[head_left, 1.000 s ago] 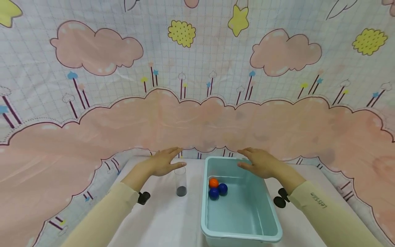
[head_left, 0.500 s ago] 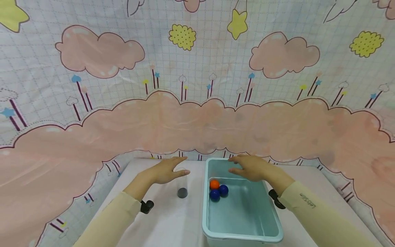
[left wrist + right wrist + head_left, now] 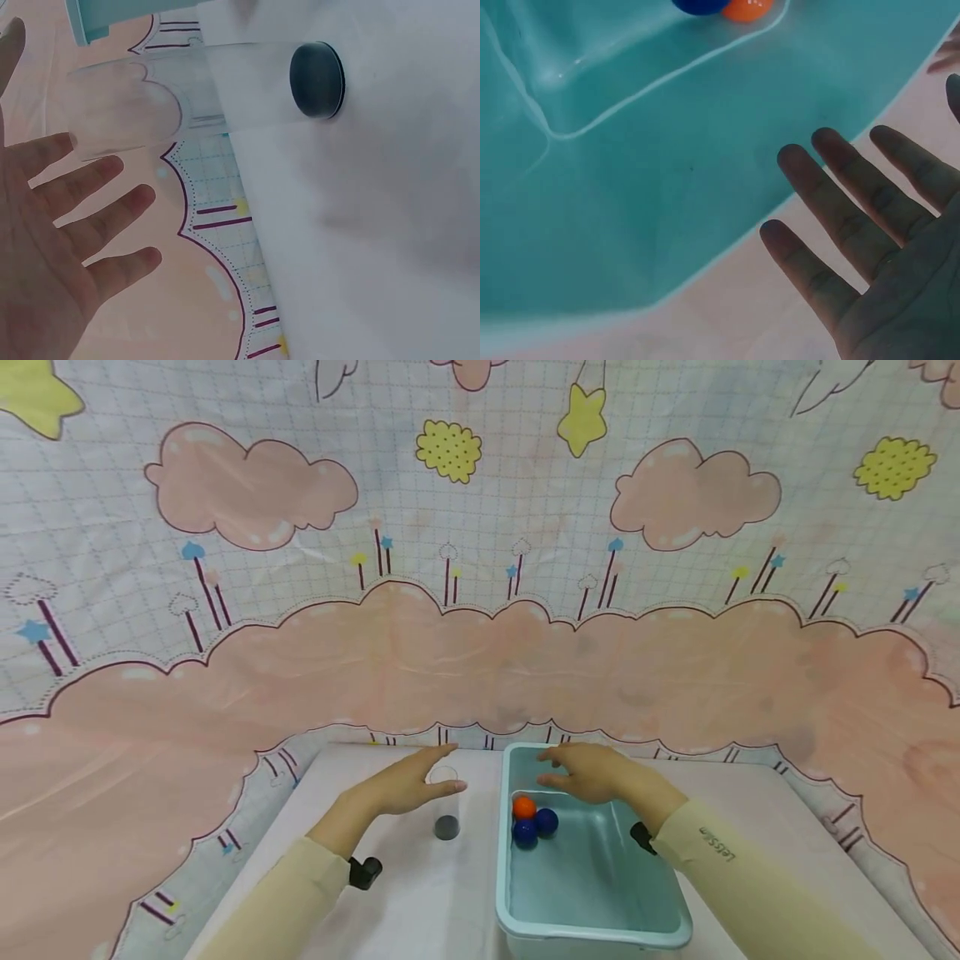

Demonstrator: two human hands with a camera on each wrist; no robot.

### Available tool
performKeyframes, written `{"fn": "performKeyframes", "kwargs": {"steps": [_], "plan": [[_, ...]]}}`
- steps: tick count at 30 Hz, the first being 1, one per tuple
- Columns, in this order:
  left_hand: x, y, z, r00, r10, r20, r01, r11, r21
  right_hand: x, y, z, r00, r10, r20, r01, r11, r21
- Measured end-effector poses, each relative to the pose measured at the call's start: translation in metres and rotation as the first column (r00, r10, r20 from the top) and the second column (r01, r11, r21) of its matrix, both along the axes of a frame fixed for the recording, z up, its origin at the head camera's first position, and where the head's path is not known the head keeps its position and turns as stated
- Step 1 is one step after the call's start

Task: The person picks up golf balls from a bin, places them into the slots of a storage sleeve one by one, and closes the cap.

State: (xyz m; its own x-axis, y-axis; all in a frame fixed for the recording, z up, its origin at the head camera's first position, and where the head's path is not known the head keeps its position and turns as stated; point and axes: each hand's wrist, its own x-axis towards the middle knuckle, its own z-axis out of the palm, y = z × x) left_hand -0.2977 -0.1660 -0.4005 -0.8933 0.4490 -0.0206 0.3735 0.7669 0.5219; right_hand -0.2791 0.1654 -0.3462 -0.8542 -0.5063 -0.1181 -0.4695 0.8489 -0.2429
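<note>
In the head view my left hand hovers beside a clear upright cylinder with a dark base, thumb and fingers spread. The left wrist view shows its straight fingertips close to the open end of the cylinder. My right hand is held over the far part of a pale teal bin, its fingers extended and apart, holding nothing. Inside the bin, against its left side, an orange ball sits beside two dark blue balls, one nearer and one to the right.
A white-covered table carries the bin and the cylinder. Behind it hangs a patterned cloth with clouds and stars. Small black camera mounts sit at the left wrist and right wrist.
My right hand has moved left, from the bin's far right corner to over its far middle. My left hand has shifted slightly right and down toward the cylinder. The balls have not moved.
</note>
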Motion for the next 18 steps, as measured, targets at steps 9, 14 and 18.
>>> {"fn": "performKeyframes", "kwargs": {"steps": [9, 14, 18], "plan": [[0.002, -0.001, -0.011, 0.999, 0.041, -0.004, -0.041, 0.995, 0.087, -0.01, -0.002, -0.019, 1.0, 0.003, 0.014, -0.003, 1.0, 0.007], [0.004, -0.002, -0.02, 0.999, 0.049, -0.001, -0.049, 0.991, 0.125, -0.013, -0.002, -0.029, 0.999, 0.012, 0.031, -0.012, 1.0, -0.001], [0.005, -0.002, -0.028, 0.997, 0.075, 0.016, -0.077, 0.986, 0.149, -0.016, -0.003, -0.037, 0.999, 0.006, 0.053, -0.006, 1.0, -0.01]]}}
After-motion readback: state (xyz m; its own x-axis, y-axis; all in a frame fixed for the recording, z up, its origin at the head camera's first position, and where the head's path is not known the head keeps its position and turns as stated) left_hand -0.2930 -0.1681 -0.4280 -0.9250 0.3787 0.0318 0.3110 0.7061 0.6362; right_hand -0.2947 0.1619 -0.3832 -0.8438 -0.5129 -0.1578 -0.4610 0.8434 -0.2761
